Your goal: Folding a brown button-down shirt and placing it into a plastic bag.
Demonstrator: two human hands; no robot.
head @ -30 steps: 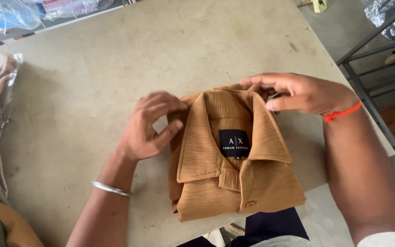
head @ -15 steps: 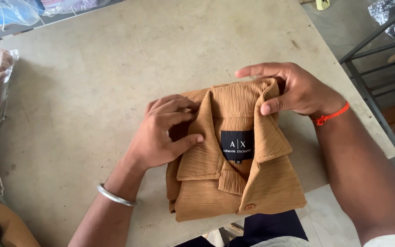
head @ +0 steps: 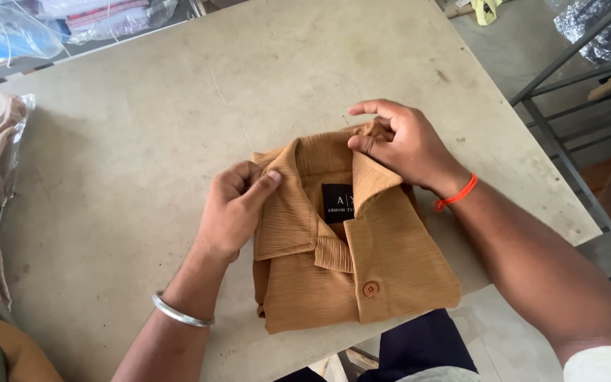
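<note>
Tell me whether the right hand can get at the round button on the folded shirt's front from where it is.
Probably yes. The right hand rests on the collar of the tan folded shirt, and the button lies uncovered lower on the front. The left hand sits at the other collar side, out of the way.

A garment packing or finishing workroom is suggested. A worn, stained beige worktable (head: 143, 141) is seen, on which a folded tan ribbed shirt with a black neck label (head: 348, 262) is laid. Clear plastic bags of folded clothes (head: 100, 18) are stacked at the far edge, and a grey metal rack (head: 567, 141) is set beside the table.
</note>
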